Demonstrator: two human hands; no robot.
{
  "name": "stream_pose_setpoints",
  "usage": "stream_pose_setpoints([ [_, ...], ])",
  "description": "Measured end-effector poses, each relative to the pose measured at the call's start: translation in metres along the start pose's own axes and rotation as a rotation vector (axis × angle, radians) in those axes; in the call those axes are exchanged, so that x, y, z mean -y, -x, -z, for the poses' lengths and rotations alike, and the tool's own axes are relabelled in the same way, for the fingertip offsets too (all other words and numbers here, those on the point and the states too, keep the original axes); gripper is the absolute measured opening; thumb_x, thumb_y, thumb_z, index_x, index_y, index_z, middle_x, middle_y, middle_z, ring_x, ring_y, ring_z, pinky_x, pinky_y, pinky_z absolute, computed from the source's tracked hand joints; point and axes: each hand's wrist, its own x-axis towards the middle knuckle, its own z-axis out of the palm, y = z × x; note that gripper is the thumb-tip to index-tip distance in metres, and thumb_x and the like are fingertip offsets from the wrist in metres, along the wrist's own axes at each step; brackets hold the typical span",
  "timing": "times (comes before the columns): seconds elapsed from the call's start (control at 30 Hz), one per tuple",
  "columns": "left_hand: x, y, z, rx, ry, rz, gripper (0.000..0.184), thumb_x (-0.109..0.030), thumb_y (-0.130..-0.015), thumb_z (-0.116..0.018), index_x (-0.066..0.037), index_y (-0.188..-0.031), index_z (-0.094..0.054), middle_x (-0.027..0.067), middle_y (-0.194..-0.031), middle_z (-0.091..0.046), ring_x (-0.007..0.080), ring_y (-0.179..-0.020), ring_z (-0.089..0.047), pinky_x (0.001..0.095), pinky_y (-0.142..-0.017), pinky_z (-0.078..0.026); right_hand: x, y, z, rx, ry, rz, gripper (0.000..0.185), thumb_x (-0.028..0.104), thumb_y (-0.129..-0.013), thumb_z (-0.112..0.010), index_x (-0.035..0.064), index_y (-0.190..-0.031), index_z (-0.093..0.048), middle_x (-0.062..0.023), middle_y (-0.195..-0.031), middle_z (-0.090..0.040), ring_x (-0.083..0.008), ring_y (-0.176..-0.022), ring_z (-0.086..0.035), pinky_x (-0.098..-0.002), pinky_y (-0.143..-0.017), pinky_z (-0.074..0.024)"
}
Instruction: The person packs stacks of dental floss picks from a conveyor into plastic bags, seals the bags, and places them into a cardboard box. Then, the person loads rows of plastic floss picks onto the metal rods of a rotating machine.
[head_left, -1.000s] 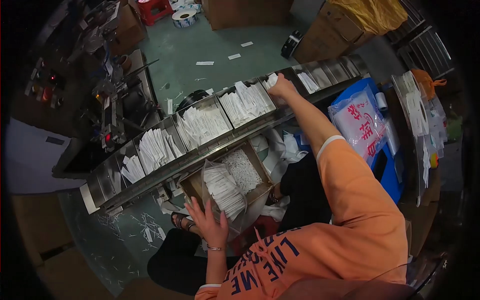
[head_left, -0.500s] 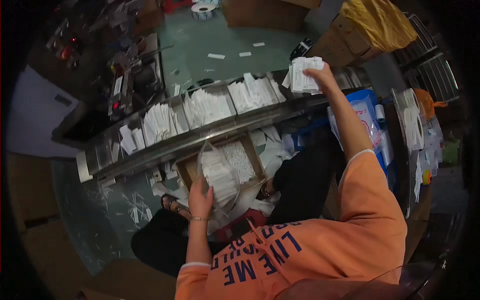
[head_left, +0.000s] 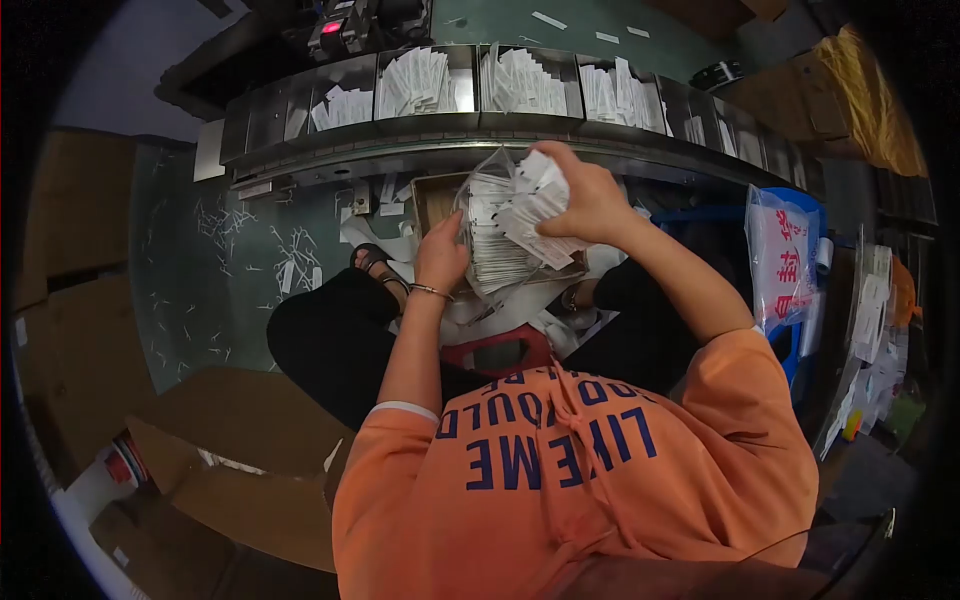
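Observation:
My left hand (head_left: 442, 252) grips the left side of a clear plastic bag (head_left: 484, 168). Inside the bag stand tightly stacked thin white packets (head_left: 492, 262). In my right hand (head_left: 592, 200) is a bundle of similar white packets (head_left: 538, 212), fanned slightly and tilted over the right side of the bag's opening. Whether the bundle touches the stacked packets I cannot tell. Below the bag is a cardboard box (head_left: 432, 205), mostly hidden by the bag and both hands.
A metal conveyor (head_left: 420, 158) with divided compartments holding more white packets runs across the front. To the right hangs a printed plastic bag (head_left: 782, 262) by a blue bin (head_left: 808, 215). Cardboard boxes (head_left: 240, 440) lie at lower left, and paper scraps litter the green floor (head_left: 200, 290).
My right hand has come from over the conveyor's right part down to the plastic bag, bringing the packet bundle. My left hand stays at the bag. The camera view has turned.

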Motion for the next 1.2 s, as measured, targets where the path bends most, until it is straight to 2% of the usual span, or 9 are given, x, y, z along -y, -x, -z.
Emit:
stream_pose_setpoints([
  [0.17, -0.002, -0.003, 0.006, 0.069, -0.048, 0.161, 0.050, 0.000, -0.066, -0.046, -0.001, -0.115, -0.051, 0.0200, -0.109, -0.055, 0.0360, -0.100, -0.051, 0.0402, -0.085, -0.042, 0.003, -0.040, -0.086, 0.028, 0.457, 0.385, 0.064, 0.014, -0.061, -0.066, 0.0123, -0.120, -0.041, -0.0143, -0.081, -0.055, -0.0316, -0.074, -0.058, -0.0413, -0.063, -0.0449],
  [0.27, -0.005, -0.004, 0.011, 0.004, -0.065, 0.185, 0.053, 0.001, -0.066, -0.047, -0.004, -0.119, -0.049, 0.0196, -0.109, -0.055, 0.0359, -0.100, -0.051, 0.0404, -0.084, -0.043, -0.023, -0.059, -0.151, 0.081, 0.578, 0.374, 0.064, 0.014, -0.064, -0.064, 0.0133, -0.122, -0.039, -0.0130, -0.087, -0.055, -0.0329, -0.081, -0.057, -0.0418, -0.069, -0.0439],
  [0.47, -0.002, -0.001, 0.006, -0.031, -0.019, 0.081, 0.058, 0.002, -0.066, -0.046, -0.010, -0.123, -0.046, 0.0180, -0.112, -0.054, 0.0351, -0.102, -0.051, 0.0405, -0.084, -0.043, -0.043, -0.053, -0.184, -0.258, 0.727, 0.371, 0.075, 0.020, -0.066, -0.064, 0.0108, -0.132, -0.032, -0.0182, -0.109, -0.051, -0.0337, -0.105, -0.046, -0.0528, -0.085, -0.0333],
  [0.6, -0.008, 0.000, 0.005, 0.025, -0.072, 0.111, 0.056, 0.004, -0.065, -0.047, -0.006, -0.120, -0.048, 0.0189, -0.116, -0.051, 0.0350, -0.107, -0.048, 0.0406, -0.086, -0.041, -0.024, -0.037, -0.149, -0.208, 0.643, 0.292, 0.069, 0.019, -0.064, -0.066, 0.0092, -0.126, -0.039, -0.0181, -0.114, -0.050, -0.0338, -0.109, -0.045, -0.0501, -0.089, -0.0329],
  [0.67, -0.032, 0.000, 0.016, -0.184, -0.236, -0.078, 0.052, 0.004, -0.063, -0.049, -0.001, -0.114, -0.052, 0.0178, -0.123, -0.047, 0.0354, -0.113, -0.043, 0.0385, -0.096, -0.036, -0.031, -0.034, -0.123, -0.331, 0.076, 0.372, 0.050, 0.016, -0.062, -0.066, 0.0085, -0.109, -0.053, -0.0142, -0.108, -0.052, -0.0320, -0.104, -0.047, -0.0449, -0.085, -0.0377],
  [0.77, -0.055, -0.005, 0.014, 0.012, -0.059, -0.299, 0.052, 0.007, -0.061, -0.050, 0.001, -0.112, -0.051, 0.0185, -0.126, -0.042, 0.0373, -0.117, -0.039, 0.0395, -0.098, -0.034, -0.066, -0.038, -0.085, -0.550, 0.242, 0.230, 0.021, 0.010, -0.062, -0.062, 0.0129, -0.083, -0.063, -0.0118, -0.096, -0.053, -0.0309, -0.089, -0.050, -0.0401, -0.075, -0.0426],
  [0.93, -0.038, -0.024, -0.027, 0.158, -0.386, -0.314, 0.082, -0.005, -0.056, -0.070, -0.001, -0.128, -0.031, 0.0164, -0.133, -0.034, 0.0357, -0.121, -0.035, 0.0424, -0.097, -0.034, -0.100, -0.038, -0.110, -0.409, 0.265, 0.026, 0.026, 0.010, -0.068, -0.058, 0.0174, -0.093, -0.063, -0.0133, -0.096, -0.055, -0.0329, -0.092, -0.053, -0.0420, -0.074, -0.0446],
  [1.0, -0.035, -0.035, -0.034, 0.304, -0.644, -0.262, 0.100, -0.014, -0.048, -0.078, -0.004, -0.132, -0.024, 0.0135, -0.134, -0.032, 0.0330, -0.123, -0.033, 0.0440, -0.097, -0.034, -0.098, -0.037, -0.112, -0.158, 0.227, -0.120, 0.028, 0.011, -0.070, -0.055, 0.0174, -0.096, -0.062, -0.0158, -0.093, -0.057, -0.0334, -0.088, -0.057, -0.0428, -0.072, -0.0462],
  [1.2, -0.042, -0.047, -0.034, 0.447, -0.602, -0.197, 0.105, -0.021, -0.045, -0.080, -0.006, -0.133, -0.024, 0.0096, -0.125, -0.042, 0.0294, -0.116, -0.040, 0.0455, -0.093, -0.035, -0.117, -0.033, -0.114, -0.122, 0.303, -0.178, 0.016, 0.013, -0.069, -0.060, 0.0085, -0.085, -0.061, -0.0143, -0.089, -0.058, -0.0337, -0.080, -0.058, -0.0427, -0.068, -0.0469],
])
